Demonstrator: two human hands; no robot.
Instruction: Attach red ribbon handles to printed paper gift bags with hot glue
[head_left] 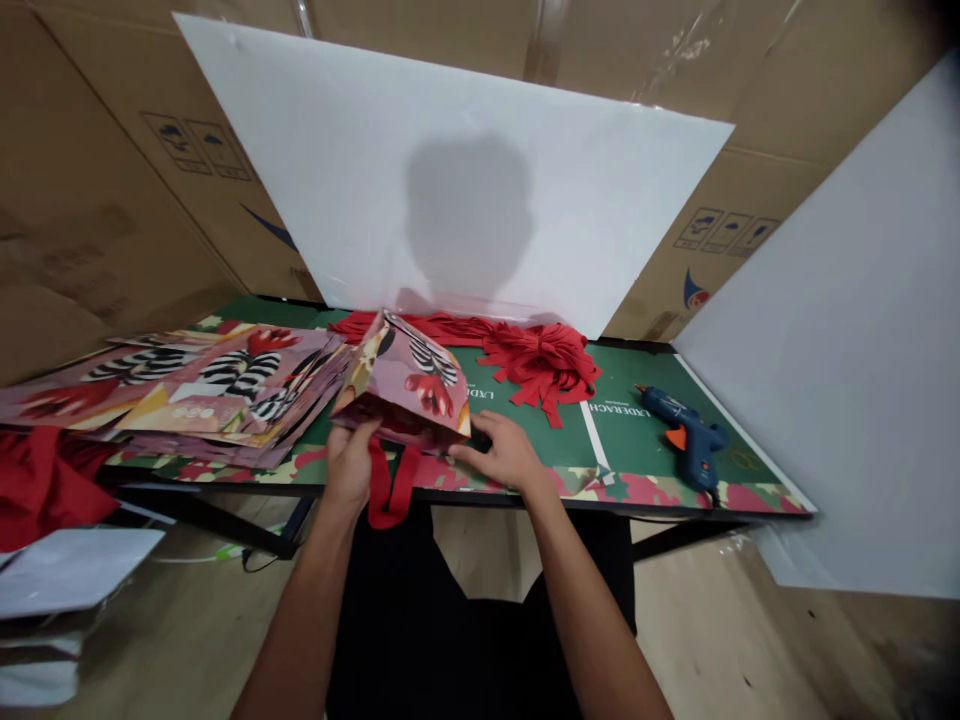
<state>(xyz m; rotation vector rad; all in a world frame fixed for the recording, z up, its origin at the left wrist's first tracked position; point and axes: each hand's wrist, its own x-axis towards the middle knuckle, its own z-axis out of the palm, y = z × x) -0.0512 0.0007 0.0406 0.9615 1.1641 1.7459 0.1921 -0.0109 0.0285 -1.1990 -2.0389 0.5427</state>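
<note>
A pink printed paper bag [414, 378] with zebra stripes and a red flower is tilted over the table's front edge, its opening toward me. My left hand [350, 462] is closed on the bag's near left corner. My right hand [504, 450] touches the near right corner, thumb and fingers around its edge; how firmly it grips is hard to see. A red ribbon handle [391, 488] hangs in a loop from the bag's mouth. Left of the bag lies a pile of flat printed bags [236, 385].
Red ribbon strips [544, 360] lie bundled behind the bag. A blue glue gun [686, 435] rests at the right on the green table covering [622, 390]. Red fabric [49, 485] hangs at the left edge. Cardboard [97, 200] and a white board [465, 180] stand behind the table.
</note>
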